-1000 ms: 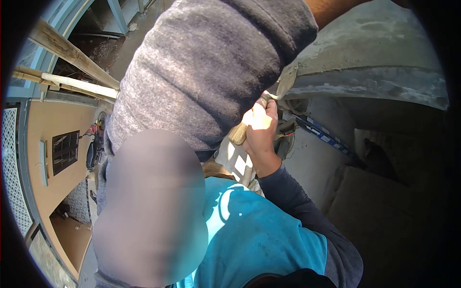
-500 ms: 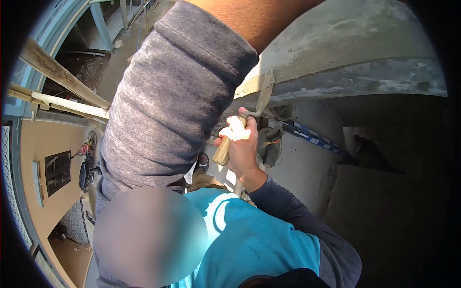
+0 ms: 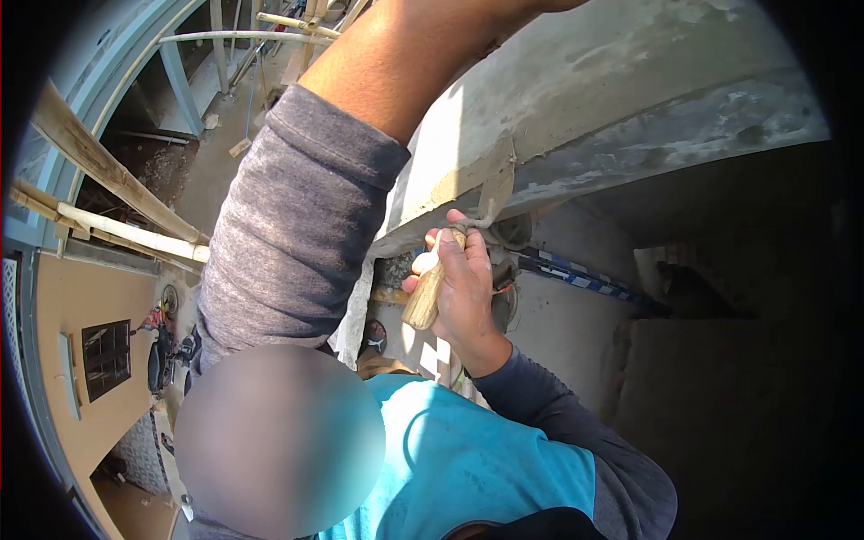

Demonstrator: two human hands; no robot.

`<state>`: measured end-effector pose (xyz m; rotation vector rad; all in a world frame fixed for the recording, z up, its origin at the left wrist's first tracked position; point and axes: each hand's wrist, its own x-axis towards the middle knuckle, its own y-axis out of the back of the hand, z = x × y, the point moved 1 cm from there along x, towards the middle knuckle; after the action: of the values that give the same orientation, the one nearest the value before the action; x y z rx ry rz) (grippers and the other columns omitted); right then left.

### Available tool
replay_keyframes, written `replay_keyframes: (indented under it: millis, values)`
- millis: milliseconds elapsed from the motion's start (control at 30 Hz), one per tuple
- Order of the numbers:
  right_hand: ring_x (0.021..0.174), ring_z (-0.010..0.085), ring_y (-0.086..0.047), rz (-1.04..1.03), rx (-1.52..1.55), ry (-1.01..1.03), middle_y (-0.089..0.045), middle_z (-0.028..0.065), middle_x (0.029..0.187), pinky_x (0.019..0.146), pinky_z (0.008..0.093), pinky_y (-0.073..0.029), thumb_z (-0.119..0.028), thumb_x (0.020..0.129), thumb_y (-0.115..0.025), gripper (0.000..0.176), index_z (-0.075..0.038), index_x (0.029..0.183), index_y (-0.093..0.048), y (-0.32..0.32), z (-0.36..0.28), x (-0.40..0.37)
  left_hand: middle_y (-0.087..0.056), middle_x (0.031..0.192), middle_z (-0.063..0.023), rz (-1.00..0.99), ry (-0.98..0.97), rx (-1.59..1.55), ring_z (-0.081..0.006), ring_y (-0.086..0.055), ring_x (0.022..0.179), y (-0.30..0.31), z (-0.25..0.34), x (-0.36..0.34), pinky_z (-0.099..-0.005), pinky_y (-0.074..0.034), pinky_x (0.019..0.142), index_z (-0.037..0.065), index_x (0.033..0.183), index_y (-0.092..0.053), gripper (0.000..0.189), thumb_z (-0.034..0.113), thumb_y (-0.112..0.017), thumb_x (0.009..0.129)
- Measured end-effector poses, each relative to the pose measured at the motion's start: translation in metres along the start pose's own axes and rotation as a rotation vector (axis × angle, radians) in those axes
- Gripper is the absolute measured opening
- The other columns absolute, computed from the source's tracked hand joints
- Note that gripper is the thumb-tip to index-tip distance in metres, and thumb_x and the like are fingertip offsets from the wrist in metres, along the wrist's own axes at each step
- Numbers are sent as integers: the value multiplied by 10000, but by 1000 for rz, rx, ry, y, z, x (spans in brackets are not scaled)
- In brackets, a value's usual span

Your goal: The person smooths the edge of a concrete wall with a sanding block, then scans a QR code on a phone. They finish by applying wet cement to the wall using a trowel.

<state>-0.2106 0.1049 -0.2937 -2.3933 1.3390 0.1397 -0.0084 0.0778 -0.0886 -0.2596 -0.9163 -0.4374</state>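
My right hand [image 3: 463,292] is closed around the wooden handle [image 3: 426,297] of a trowel. Its mortar-coated blade [image 3: 498,180] points up beside the edge of the grey plastered concrete [image 3: 594,166]; whether they touch is unclear. My left arm, in a grey sleeve, reaches up across the upper part of the view. Only a small part of my left hand [image 3: 560,4] shows at the top edge, and its fingers are hidden.
A blue and white striped bar [image 3: 585,274] lies beyond my right hand. Bamboo poles [image 3: 135,231] cross the left side. Lower left are a building with a barred window [image 3: 106,360] and a motorcycle [image 3: 160,360]. A foot [image 3: 374,337] shows below.
My left arm has shifted left and down in view, showing more bare forearm and wall. My right hand and the trowel handle sit slightly lower, the grip unchanged.
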Motion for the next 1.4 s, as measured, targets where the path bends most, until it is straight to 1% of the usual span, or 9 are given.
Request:
replay_keyframes:
  millis: [100, 333, 500, 567, 667, 1000, 1200, 1233, 1400]
  values:
    - [746, 138, -556, -5, -20, 41, -490, 54, 1064, 579, 306, -551, -212, 1015, -470, 432, -92, 1390, -292, -5, -24, 2, -651, 920, -324, 13, -81, -18, -433, -653, 919, -10, -15, 3, -444, -521, 806, -108, 1008, -615, 632, 467, -725, 770]
    - [759, 112, -568, -176, 56, 477, -480, 64, 1051, 584, 288, -583, -223, 1016, -479, 512, -55, 1420, -215, -33, -93, -12, -660, 920, -315, -15, 37, -26, -419, -664, 913, -1, 0, 0, -431, -527, 805, -108, 1030, -610, 616, 440, -736, 778]
    - [772, 127, -553, -160, -16, 374, -485, 47, 1040, 580, 295, -563, -228, 1020, -460, 465, -86, 1420, -269, -26, -64, -28, -663, 943, -316, 3, 45, -117, -406, -671, 927, 1, 1, -1, -418, -532, 809, -112, 1049, -602, 602, 407, -744, 778]
    - [764, 132, -550, -113, -52, 100, -485, 52, 1033, 571, 294, -556, -223, 1007, -493, 488, -85, 1413, -260, -17, -40, -21, -661, 951, -319, -41, 58, -118, -408, -669, 933, 2, 1, 0, -420, -531, 812, -113, 1069, -595, 605, 396, -744, 778]
    - [741, 135, -547, 0, -83, -22, -487, 59, 1018, 552, 291, -545, -215, 998, -514, 477, -81, 1391, -280, -7, -30, -9, -659, 955, -323, 21, -30, -101, -409, -669, 934, 0, -2, 0, -421, -530, 814, -114, 1075, -593, 605, 390, -746, 777]
    - [767, 127, -550, -188, 6, 457, -500, 52, 1053, 569, 291, -559, -222, 1026, -455, 410, -78, 1384, -318, -26, -105, -23, -661, 958, -315, -8, 44, -65, -408, -665, 940, 2, 0, 0, -419, -527, 819, -100, 1072, -601, 606, 406, -747, 771]
    - [755, 134, -552, -184, -13, 243, -493, 61, 1054, 559, 294, -552, -227, 1017, -478, 456, -70, 1400, -286, -24, -89, -19, -655, 920, -319, 20, -25, -114, -437, -659, 900, -1, 0, 3, -446, -528, 779, -89, 1050, -602, 604, 428, -744, 771]
    - [749, 136, -553, -162, 5, 186, -494, 62, 1054, 557, 297, -553, -225, 1014, -485, 455, -70, 1395, -288, -20, -85, -15, -672, 918, -268, -25, 7, -37, -384, -673, 871, -1, -3, 3, -429, -532, 772, -58, 1067, -613, 623, 495, -707, 795]
    - [754, 131, -560, -137, -11, 303, -492, 65, 1053, 558, 290, -557, -226, 1014, -490, 451, -75, 1389, -291, -20, -108, -9, -694, 894, -209, -45, 91, 29, -327, -691, 825, -5, -7, 4, -404, -530, 740, -10, 1056, -638, 664, 569, -741, 748]
